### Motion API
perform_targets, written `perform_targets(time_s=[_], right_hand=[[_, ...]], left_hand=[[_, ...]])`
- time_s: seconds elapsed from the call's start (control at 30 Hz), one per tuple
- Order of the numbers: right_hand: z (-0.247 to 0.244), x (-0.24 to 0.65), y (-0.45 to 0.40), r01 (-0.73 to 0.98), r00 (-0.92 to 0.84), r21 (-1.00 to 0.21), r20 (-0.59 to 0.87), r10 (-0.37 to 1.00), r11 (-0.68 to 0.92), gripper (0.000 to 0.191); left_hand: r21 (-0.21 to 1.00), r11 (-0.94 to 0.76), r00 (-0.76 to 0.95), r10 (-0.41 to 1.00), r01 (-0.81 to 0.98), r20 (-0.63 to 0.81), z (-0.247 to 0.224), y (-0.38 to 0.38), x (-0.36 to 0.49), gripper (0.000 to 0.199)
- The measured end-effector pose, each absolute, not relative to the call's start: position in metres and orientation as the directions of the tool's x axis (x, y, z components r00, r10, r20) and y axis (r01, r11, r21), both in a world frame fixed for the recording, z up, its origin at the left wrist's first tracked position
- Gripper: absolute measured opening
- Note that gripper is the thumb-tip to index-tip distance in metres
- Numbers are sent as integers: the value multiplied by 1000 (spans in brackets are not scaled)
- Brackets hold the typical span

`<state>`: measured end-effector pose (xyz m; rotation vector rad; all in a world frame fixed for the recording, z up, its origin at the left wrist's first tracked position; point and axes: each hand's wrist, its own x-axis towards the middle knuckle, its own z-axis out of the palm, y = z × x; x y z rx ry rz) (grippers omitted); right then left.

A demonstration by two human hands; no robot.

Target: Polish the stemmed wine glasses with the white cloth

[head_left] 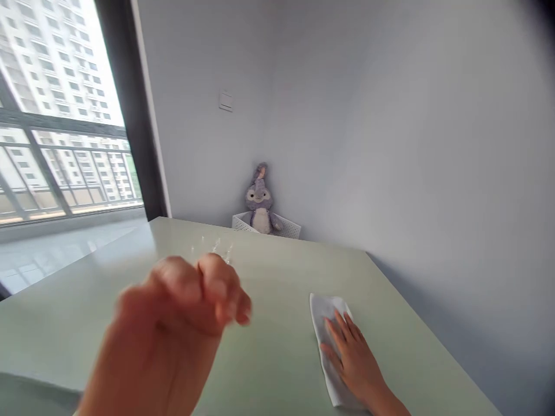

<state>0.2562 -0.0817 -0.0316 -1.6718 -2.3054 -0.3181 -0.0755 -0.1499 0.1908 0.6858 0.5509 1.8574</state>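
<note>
My right hand (353,358) lies flat on a folded white cloth (323,329) on the pale green table, its fingers stretched out and a little apart. The cloth runs lengthwise under the palm, and part of it is covered by the hand. Raised above the table, close to the camera, my left hand (182,312) is blurred by motion. Its fingers are loosely bent with nothing visible between them. Just beyond its fingertips, small clear glinting bits (217,248) show against the table; they look like water drops, but are too small to be sure.
The smooth pale green table (277,271) reaches toward a grey wall corner. Behind its far edge a purple plush toy (260,211) sits in a white perforated basket (288,228). A light switch (226,101) is on the wall. A dark-framed window (150,115) stands left.
</note>
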Motion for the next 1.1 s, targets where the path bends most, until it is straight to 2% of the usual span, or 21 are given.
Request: perform_targets(time_s=[0.07, 0.1, 0.17, 0.23, 0.33, 0.43, 0.53, 0.67, 0.8, 0.97, 1.1], right_hand=[[-39, 256, -73, 949, -306, 41, 373, 876, 314, 55], [-43, 255, -68, 947, -312, 49, 384, 869, 318, 55], [-49, 249, -60, 940, -333, 71, 404, 852, 333, 55], [-52, 242, -52, 934, -350, 86, 424, 835, 348, 53], [-53, 229, -41, 921, -369, 53, 442, 818, 386, 47], [-54, 218, -31, 910, -354, -42, 437, 827, 412, 42], [-54, 209, -26, 912, -300, -143, 404, 864, 383, 41], [-44, 202, -28, 891, -297, -237, 344, 891, 388, 32], [-34, 199, -34, 884, -276, -275, 345, 897, 378, 31], [-32, 199, -37, 880, -273, -285, 349, 897, 379, 31], [-35, 200, -36, 872, -278, -292, 366, 888, 394, 31]], left_hand=[[574, -337, -343, 934, -747, 102, 180, -133, -81, 10], [527, -304, -359, 933, -793, -1, 168, -124, -86, 8], [430, -198, -337, 899, -881, -278, 136, -104, -96, 8], [299, -29, -191, 827, -954, -529, 102, -83, -106, 8], [103, 107, 14, 758, -989, -652, 65, -49, -116, 30], [70, 80, 11, 730, -994, -683, 50, -15, -120, 48], [88, 42, -32, 707, -995, -707, 45, 13, -125, 49], [157, 2, -113, 686, -988, -719, 42, 28, -131, 31], [271, -17, -214, 662, -962, -718, 36, 19, -129, 22], [525, -55, -447, 605, -849, -659, 28, -7, -125, 18], [740, -125, -648, 592, -661, -479, 29, -20, -132, 38]])
